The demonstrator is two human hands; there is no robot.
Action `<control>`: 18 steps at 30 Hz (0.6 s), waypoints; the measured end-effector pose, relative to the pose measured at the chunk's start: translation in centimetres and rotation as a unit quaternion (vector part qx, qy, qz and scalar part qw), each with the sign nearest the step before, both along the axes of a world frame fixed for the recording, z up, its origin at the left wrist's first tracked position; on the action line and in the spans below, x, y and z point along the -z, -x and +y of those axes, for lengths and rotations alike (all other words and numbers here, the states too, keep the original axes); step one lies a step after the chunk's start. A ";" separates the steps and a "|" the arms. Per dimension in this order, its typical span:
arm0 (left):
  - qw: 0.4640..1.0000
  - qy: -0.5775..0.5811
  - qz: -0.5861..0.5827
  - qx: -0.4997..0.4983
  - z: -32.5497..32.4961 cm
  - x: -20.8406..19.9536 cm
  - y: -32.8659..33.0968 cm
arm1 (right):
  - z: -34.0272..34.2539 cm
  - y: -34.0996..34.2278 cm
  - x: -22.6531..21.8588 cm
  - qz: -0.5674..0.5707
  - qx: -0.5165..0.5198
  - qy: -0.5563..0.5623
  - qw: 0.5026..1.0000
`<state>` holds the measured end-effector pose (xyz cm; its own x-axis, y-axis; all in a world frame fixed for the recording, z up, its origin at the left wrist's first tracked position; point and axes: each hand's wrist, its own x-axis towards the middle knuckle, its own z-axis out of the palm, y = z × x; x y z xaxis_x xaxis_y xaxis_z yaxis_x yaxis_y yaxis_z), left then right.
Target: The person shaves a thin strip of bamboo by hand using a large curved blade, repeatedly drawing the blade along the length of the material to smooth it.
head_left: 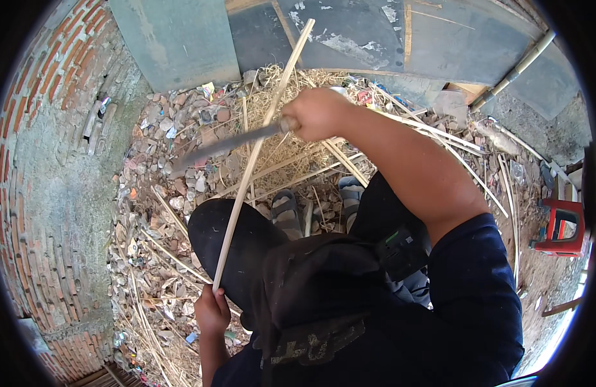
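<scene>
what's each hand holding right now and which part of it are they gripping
The left hand grips the long bamboo strip at its near, lower end. The right hand holds a knife by its handle, the blade lying across the strip.

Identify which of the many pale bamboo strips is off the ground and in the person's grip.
The long strip running diagonally up from the left hand, crossed by the knife in the right hand. The other strips lie loose on the ground.

Rubble-strewn ground (pixel 182 168) carries pale split strips (pixel 440 132), straw shavings (pixel 278 151), litter scraps, and a red stool (pixel 562 226).
</scene>
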<state>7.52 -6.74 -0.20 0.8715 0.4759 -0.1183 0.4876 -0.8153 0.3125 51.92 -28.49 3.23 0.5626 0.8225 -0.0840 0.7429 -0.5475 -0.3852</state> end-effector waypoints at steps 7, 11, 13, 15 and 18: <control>1.000 -0.007 -0.010 0.010 0.4 1.1 -0.6 | -1.6 -4.1 3.0 0.019 0.099 -0.012 0.995; 1.000 0.011 -0.003 0.017 0.8 1.0 0.0 | -1.2 -3.6 2.5 -0.003 0.090 -0.040 0.995; 1.000 0.017 -0.008 0.013 0.7 1.3 0.2 | -0.2 -1.8 0.0 0.012 0.058 -0.032 0.998; 1.000 0.024 -0.016 0.010 0.5 1.4 0.2 | 0.5 0.5 -0.6 0.025 0.026 -0.021 0.999; 1.000 0.017 -0.024 0.002 0.4 1.4 -0.4 | 1.2 1.8 0.0 -0.067 -0.126 -0.044 0.989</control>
<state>7.90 -6.32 -1.61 0.8785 0.4687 -0.0925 0.4680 -0.8054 0.3638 50.08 -27.34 3.23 0.3401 0.9388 0.0555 0.8988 -0.3071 -0.3129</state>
